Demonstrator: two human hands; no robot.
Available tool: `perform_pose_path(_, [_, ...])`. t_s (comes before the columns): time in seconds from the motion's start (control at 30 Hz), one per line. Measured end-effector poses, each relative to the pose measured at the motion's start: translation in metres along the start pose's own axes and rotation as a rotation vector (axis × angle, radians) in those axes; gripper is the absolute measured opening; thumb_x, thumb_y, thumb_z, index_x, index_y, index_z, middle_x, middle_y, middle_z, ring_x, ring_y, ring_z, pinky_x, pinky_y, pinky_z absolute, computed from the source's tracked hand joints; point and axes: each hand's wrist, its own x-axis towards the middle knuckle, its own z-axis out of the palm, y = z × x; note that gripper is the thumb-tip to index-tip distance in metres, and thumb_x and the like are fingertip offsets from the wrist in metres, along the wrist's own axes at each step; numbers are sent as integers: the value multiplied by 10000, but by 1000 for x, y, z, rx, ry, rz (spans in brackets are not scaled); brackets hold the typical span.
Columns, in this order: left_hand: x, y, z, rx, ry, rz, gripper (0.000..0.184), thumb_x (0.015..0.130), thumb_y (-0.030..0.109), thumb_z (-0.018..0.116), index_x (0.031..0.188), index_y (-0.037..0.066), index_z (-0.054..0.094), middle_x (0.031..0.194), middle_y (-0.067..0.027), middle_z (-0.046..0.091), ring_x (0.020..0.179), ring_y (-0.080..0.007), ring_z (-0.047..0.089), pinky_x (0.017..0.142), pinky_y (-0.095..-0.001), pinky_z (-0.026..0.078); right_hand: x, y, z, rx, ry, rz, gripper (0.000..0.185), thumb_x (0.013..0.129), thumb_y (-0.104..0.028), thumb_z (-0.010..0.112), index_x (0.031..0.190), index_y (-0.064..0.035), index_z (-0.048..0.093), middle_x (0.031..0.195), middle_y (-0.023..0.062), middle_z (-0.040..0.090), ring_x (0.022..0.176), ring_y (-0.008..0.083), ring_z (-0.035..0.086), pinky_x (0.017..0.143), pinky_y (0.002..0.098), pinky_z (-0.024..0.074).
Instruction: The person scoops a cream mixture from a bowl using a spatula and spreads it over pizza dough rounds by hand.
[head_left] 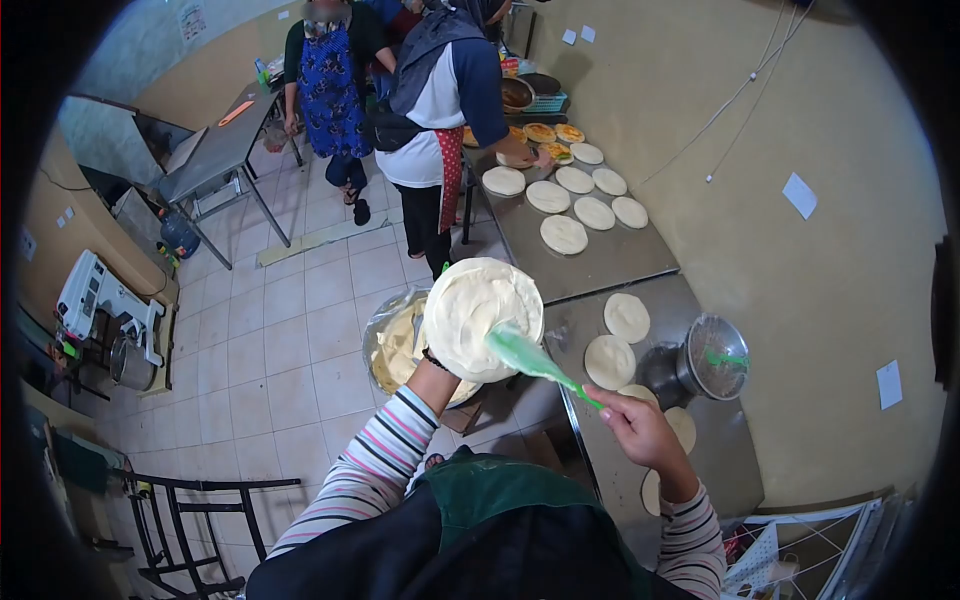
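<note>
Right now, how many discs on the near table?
5 discs: two beyond the right hand, one partly behind, one at its right, one by its wrist; more may hide.

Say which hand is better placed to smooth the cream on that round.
Right, most likely: the right hand grips the green spatula, its blade at the cream, while the left hand, mostly hidden, supports the round from below.

Head-worn view, forward and down

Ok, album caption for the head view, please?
Green spatula in the right hand, creamy flatbread beneath it, plain rounds on the table.
</note>
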Motion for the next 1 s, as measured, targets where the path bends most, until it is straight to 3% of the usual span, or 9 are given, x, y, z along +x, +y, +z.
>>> perform_pose_path(0.07, [2,-3,1,102,53,-2,467,882,365,380,1243,68,394,1229,-135,462,1096,-284,473,935,-428,387,-1,-4,-3,210,-87,14,315,836,-92,482,1147,-92,532,905,143,621,692,233,596,639,317,454])
perform_pose_path(0.17, [-3,-3,10,-291,-128,-90,459,882,364,384,1228,63,417,1213,-150,475,1088,-302,478,941,-444,377,12,-8,-7,207,-45,126,309,845,-99,482,1149,-66,526,1020,156,597,747,202,608,675,301,452])
perform_pose_path(0.27, [-6,-3,12,-3,214,-87,516,846,455,423,1189,72,468,1191,-123,502,1082,-300,481,943,-460,362,20,-3,4,214,31,18,309,847,-94,473,1151,-69,525,946,147,613,695,177,601,625,297,452])
perform_pose_path(0.4, [-8,-2,2,-337,-52,-163,496,869,409,378,1238,80,423,1234,-152,460,1124,-336,443,964,-499,328,21,-17,16,-9,9,35,314,816,-93,500,1126,-102,553,761,124,582,613,221,560,576,321,439])
perform_pose_path(0.47, [-7,3,5,-281,-17,-143,505,873,411,356,1250,79,408,1254,-155,438,1144,-342,421,975,-503,309,18,-25,8,-245,66,-75,312,768,-84,529,1070,-131,593,658,100,529,584,285,523,536,352,425])
perform_pose_path(0.6, [-9,18,-3,-204,28,-73,527,871,408,330,1268,65,380,1278,-160,410,1163,-346,397,984,-497,293,12,-7,-11,-593,249,-32,315,748,-99,555,1055,-145,608,621,81,498,501,238,523,429,339,406])
perform_pose_path(0.7, [-4,17,-10,-179,148,-27,532,858,403,347,1260,59,390,1267,-156,427,1149,-338,416,979,-486,307,19,-16,-1,-433,432,-51,330,742,-86,558,1063,-147,604,615,72,485,482,228,504,421,330,396])
perform_pose_path(0.83, [-1,18,-5,-287,73,-39,529,868,410,335,1265,64,388,1288,-151,406,1175,-343,386,991,-505,276,23,-21,25,-517,329,-225,339,749,-68,555,1079,-138,596,598,55,437,437,211,455,403,316,374])
perform_pose_path(1.0, [-8,18,-2,-236,132,-39,529,876,423,330,1272,76,385,1294,-149,401,1176,-342,387,991,-514,267,27,-18,16,-550,464,-92,365,744,-66,529,1088,-170,592,594,47,419,434,224,463,423,342,382])
